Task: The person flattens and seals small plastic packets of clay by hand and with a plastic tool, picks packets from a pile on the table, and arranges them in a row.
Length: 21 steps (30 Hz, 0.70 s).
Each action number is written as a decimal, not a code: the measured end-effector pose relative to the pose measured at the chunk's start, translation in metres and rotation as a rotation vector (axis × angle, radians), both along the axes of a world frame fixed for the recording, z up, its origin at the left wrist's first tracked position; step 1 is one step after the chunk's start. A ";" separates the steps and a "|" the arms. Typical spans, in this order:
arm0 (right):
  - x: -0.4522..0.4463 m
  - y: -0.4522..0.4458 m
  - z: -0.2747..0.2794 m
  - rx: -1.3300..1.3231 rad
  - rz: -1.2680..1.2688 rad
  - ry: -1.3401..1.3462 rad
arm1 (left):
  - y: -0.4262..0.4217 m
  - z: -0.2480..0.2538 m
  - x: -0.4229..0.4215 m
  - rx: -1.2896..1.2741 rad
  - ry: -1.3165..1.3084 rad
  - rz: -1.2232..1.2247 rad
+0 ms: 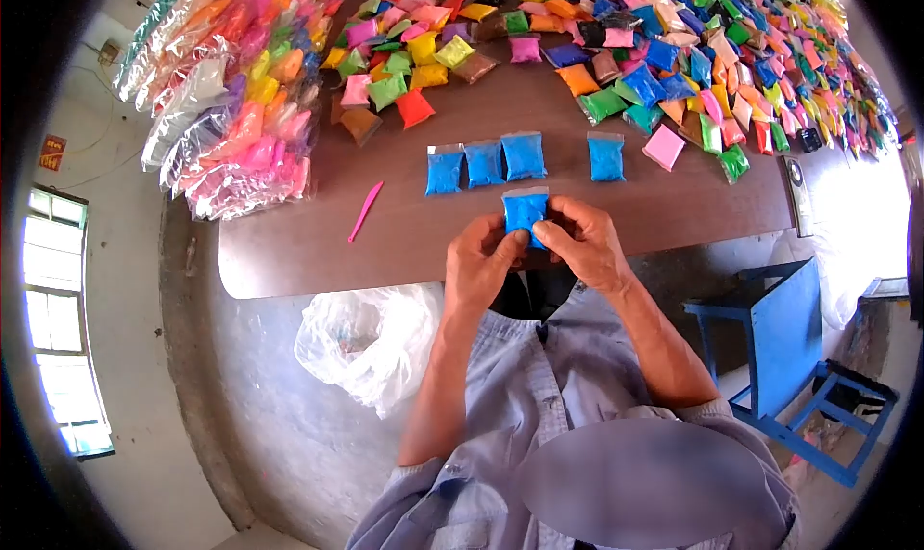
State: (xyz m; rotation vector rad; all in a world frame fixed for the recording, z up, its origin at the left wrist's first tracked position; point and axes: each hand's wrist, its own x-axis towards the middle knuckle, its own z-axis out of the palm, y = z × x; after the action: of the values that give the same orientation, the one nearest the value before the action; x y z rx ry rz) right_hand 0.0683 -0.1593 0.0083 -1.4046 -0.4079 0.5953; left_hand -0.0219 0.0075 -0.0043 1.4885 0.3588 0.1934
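Between my two hands is a small clear packet of blue stuff [524, 210], held just over the table's front edge. My left hand [484, 256] grips its left side, thumb on the front. My right hand [580, 242] pinches the right side, its thumb near the packet's lower part; the fingers behind are partly hidden. Beyond the hands, similar blue packets lie in a row: a left one [445, 171], a middle one [484, 164] and a right one [523, 155] close together, and a separate one [606, 157] farther right.
A pink plastic tool [366, 211] lies on the brown table [289, 252] at left. Clear bags of coloured packets [241, 117] are stacked at the left; loose packets [664, 54] spread across the back and right. Below are a white plastic bag [371, 343] and a blue stool [784, 329].
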 end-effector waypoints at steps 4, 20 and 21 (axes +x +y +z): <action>0.002 0.001 -0.016 -0.011 -0.030 -0.065 | -0.004 0.007 0.001 -0.090 -0.022 0.041; -0.005 -0.002 -0.011 0.027 -0.075 -0.035 | -0.012 0.016 -0.001 -0.032 -0.053 0.040; -0.003 -0.002 -0.011 0.025 -0.070 -0.073 | -0.012 0.019 -0.001 -0.033 -0.039 0.040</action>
State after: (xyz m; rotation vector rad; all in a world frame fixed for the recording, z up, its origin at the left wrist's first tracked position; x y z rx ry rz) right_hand 0.0648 -0.1618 -0.0023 -1.4137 -0.4211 0.4817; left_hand -0.0224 -0.0041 0.0149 1.4436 0.3591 0.2470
